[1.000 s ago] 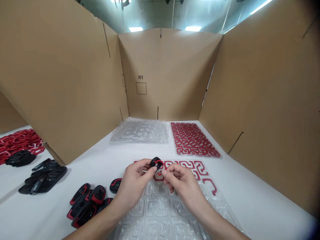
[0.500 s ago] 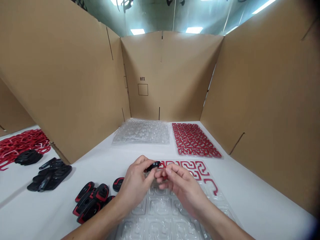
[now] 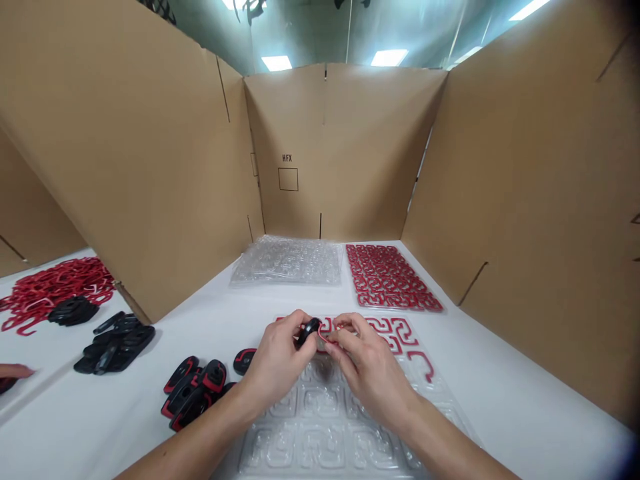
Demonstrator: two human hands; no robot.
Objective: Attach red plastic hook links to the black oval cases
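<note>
Between thumb and fingers, my left hand [image 3: 280, 350] grips a rounded black plastic part [image 3: 309, 331]. My right hand [image 3: 367, 360] pinches a thin curved red strip [image 3: 324, 333], its near end against the black part's edge. Both hands are above a clear blister tray [image 3: 320, 440]. Its far rows hold red hook-shaped strips [image 3: 403, 331], and one red strip [image 3: 421, 365] lies by itself near the right edge. Left of my left forearm sit several black parts with red trim [image 3: 197, 390], and a similar black-and-red part [image 3: 244, 361] lies close to my left wrist.
Stacked clear trays [image 3: 290, 260] stand at the back, beside a tray full of red strips [image 3: 393, 277]. Cardboard walls [image 3: 345, 153] enclose three sides. Leftward lie black parts [image 3: 115, 343], a red strip pile [image 3: 60, 287] and another person's hand [image 3: 15, 372].
My right fingers have closed in on the red strip, bringing it against the black part, which is now tilted more upright. Another person's hand has appeared at the left edge. The view has shifted slightly.
</note>
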